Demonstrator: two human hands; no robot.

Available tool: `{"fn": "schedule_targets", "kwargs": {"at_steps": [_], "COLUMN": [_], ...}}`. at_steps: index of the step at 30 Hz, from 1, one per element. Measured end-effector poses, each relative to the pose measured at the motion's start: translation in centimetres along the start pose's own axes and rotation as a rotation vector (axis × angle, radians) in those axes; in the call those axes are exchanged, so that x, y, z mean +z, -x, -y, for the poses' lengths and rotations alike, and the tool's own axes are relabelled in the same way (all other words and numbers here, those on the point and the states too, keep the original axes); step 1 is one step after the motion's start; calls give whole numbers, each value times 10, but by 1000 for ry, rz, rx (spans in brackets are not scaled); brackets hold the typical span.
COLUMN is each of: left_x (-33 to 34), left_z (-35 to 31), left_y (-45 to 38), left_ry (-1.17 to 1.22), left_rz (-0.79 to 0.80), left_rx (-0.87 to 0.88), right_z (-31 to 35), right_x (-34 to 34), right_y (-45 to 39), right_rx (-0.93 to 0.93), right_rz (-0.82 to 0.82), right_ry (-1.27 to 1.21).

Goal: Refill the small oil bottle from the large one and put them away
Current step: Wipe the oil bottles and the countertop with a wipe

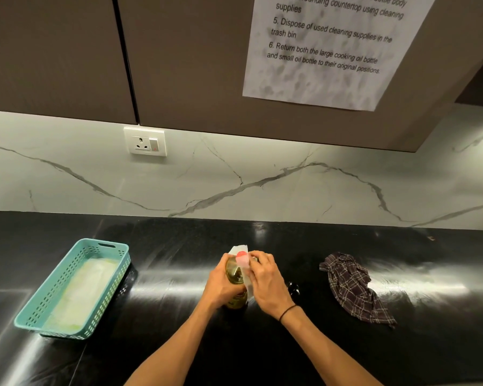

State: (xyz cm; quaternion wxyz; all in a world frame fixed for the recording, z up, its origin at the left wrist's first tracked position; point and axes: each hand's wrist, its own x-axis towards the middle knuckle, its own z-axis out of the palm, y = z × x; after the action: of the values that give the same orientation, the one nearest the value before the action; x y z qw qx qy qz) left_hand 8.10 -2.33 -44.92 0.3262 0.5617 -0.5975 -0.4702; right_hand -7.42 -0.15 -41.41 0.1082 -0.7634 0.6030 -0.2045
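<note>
Head view: oil bottle (235, 277) upright on black counter (290, 358), centre. Left hand (221, 285) grips its body; right hand (265, 280) pinches white tissue (241, 253) against the neck. Basket (73, 288) at 9 o'clock, checked cloth (352, 285) at 3 o'clock.

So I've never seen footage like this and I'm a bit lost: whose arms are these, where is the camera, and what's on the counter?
There is no machine here. The single picture comes from a camera worn on a person's head, looking forward and down, so the two arms are that person's own. The left hand grips a small oil bottle standing on the black counter. The right hand presses a white paper towel against the bottle's red cap, apparently wiping it. To the left sits a teal basket with a pale lining. To the right lies a crumpled checked cloth. A printed instruction sheet hangs on the cupboard above.
</note>
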Motion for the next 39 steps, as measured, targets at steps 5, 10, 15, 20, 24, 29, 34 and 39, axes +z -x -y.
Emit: {"fn": "schedule_targets", "kwargs": {"at_steps": [5,10,15,20,24,29,34,39], "left_x": [0,-9,-19,-18,-26,-33,-11,24], "left_z": [2,0,4,2,-2,2,25,33], "left_y": [-2,-3,-8,-7,-10,-16,5,13], "left_ry": [29,-9,-24,-21,-33,-105,12,112], "left_rz": [19,157,180,199,330,380,145,-84], "left_rx": [12,56,61,73,95,41,-48,-7], "right_z": [3,9,14,17,11,14,16,17], "right_x": [26,9,26,33,7,21,48,40], "right_y": [24,-10,20,31,-7,9,46,21], "right_rx": [68,149,99,178,274,320,373,377], "right_rz": [197,282,205,174,270,200,91,102], "right_ry": [4,-137,-131,-250,-391,-512,-575,-614]}}
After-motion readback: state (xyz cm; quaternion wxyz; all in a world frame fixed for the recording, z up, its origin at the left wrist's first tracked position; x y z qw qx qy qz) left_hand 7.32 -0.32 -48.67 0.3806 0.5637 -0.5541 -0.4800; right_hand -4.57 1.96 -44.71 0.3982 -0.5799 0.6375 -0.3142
